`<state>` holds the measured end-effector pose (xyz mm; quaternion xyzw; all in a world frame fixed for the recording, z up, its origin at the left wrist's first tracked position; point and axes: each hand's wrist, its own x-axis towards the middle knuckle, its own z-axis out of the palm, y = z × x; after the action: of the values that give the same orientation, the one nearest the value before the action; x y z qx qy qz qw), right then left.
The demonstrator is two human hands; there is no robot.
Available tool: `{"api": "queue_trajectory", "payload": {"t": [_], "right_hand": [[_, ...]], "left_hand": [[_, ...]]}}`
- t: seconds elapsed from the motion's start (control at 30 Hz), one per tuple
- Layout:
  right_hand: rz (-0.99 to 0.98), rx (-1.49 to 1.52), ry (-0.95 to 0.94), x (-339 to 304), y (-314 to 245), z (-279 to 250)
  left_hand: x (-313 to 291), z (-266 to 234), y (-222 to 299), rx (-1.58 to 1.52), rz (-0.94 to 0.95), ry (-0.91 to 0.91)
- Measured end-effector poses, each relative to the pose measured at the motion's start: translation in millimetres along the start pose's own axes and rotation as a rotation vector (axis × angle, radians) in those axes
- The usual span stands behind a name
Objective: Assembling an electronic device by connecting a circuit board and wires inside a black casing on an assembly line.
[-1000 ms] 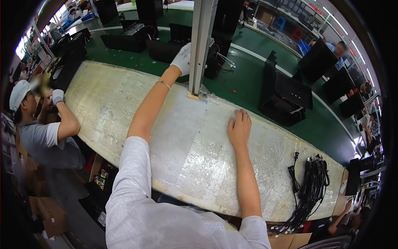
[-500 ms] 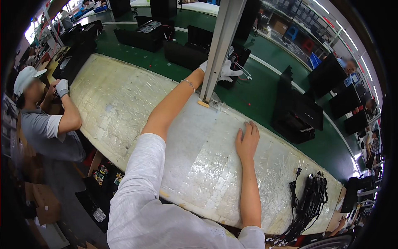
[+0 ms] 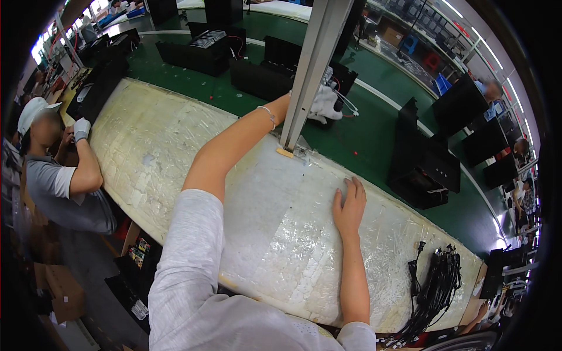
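My left hand [image 3: 325,105], in a white glove, reaches past a metal post [image 3: 316,64] to a black case [image 3: 345,79] on the green surface. Its fingers are curled at the case's near end, and what they grip cannot be made out. The post hides the wrist and part of the case. Thin pale wires [image 3: 349,105] loop out beside the glove. Bare and flat, my right hand [image 3: 350,206] rests on the plastic-covered bench [image 3: 263,216] near its far edge, fingers stretched forward, holding nothing.
Black power cords [image 3: 439,281] lie bundled at the bench's right. More black cases stand on the green surface [image 3: 374,140], one open case [image 3: 424,167] at the right. A person in a pale cap [image 3: 44,111] works at the left. Boxes with circuit boards [image 3: 139,253] sit below the bench.
My left hand's fingers have gone from stretched out to curled beside the wires. My right hand stays flat on the bench. The view has shifted slightly.
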<state>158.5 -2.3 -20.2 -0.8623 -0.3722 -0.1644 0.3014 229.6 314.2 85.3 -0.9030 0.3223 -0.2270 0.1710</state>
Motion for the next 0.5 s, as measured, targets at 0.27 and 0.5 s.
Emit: {"api": "queue_trajectory", "payload": {"t": [0.27, 0.5], "right_hand": [[0.034, -0.042, -0.02, 3, -8, 0], [-0.008, 0.018, -0.036, 0, -2, -3]], "left_hand": [[-35, -3, -19, -0.902, -0.871, 0.001], [-33, 1, -28, -0.715, -0.779, -0.129]]}}
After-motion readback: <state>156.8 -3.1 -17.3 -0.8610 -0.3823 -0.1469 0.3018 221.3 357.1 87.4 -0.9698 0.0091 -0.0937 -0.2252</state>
